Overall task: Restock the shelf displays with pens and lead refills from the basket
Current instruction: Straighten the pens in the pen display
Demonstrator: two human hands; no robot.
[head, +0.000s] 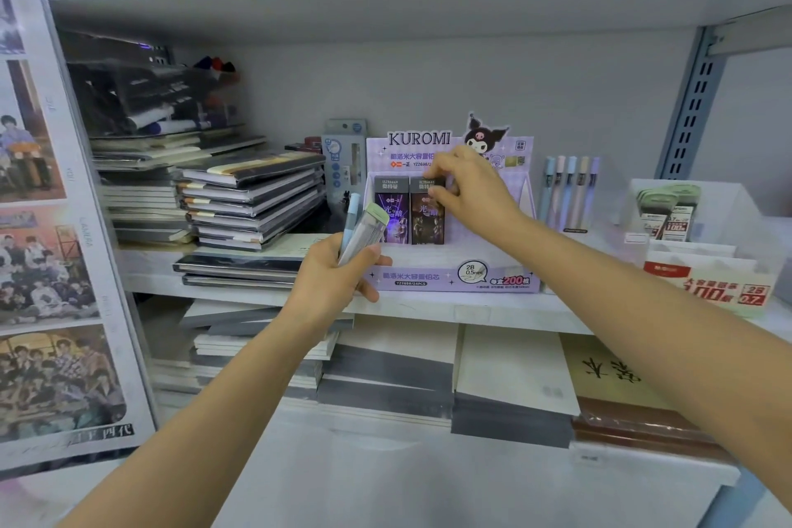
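Note:
A purple Kuromi display box [454, 279] stands on the middle shelf. Two dark lead refill boxes stand upright in it: a purple one [391, 212] on the left and a brown one [424, 219] beside it. My right hand [467, 189] pinches the top of the brown box. My left hand [338, 274], just left of the display, grips a green-capped clear lead tube [367, 234] and a blue pen [350, 214], both pointing up. The basket is not in view.
Stacked notebooks [253, 197] fill the shelf's left side. Pastel pens [568, 193] stand right of the Kuromi box, and a red-and-white lead display [724, 287] with green-capped packs [668, 210] sits at the far right. Paper pads [514, 369] lie on the shelf below.

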